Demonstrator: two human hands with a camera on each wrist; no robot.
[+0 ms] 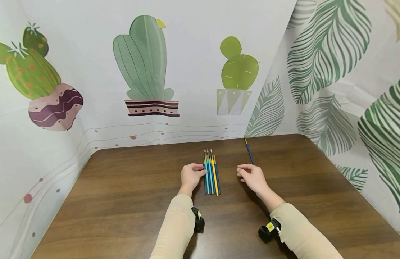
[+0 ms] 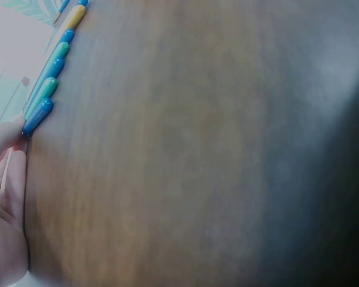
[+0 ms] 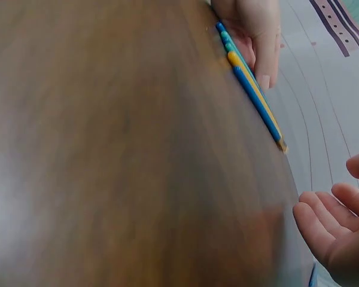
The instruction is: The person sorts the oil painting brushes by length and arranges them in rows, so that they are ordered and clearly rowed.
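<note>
Several slim paintbrushes [image 1: 213, 180] lie side by side on the brown table, bristles toward the wall. Their handles are blue, teal and yellow. At the row's left end my left hand [image 1: 191, 177] pinches the outermost blue paintbrush [image 2: 39, 117], with the thumb over its handle and the index finger at its side. My right hand [image 1: 253, 177] hovers to the right of the row, fingers loosely bent and holding nothing. Just beyond it lies a single blue paintbrush [image 1: 248, 149], its lower end hidden by that hand.
The wooden table [image 1: 128, 201] ends at the back against a wall covering [image 1: 193, 72] printed with cacti and leaves. Each wrist carries a small black camera, one at the left sleeve [image 1: 177, 219] and one at the right sleeve [image 1: 300, 230].
</note>
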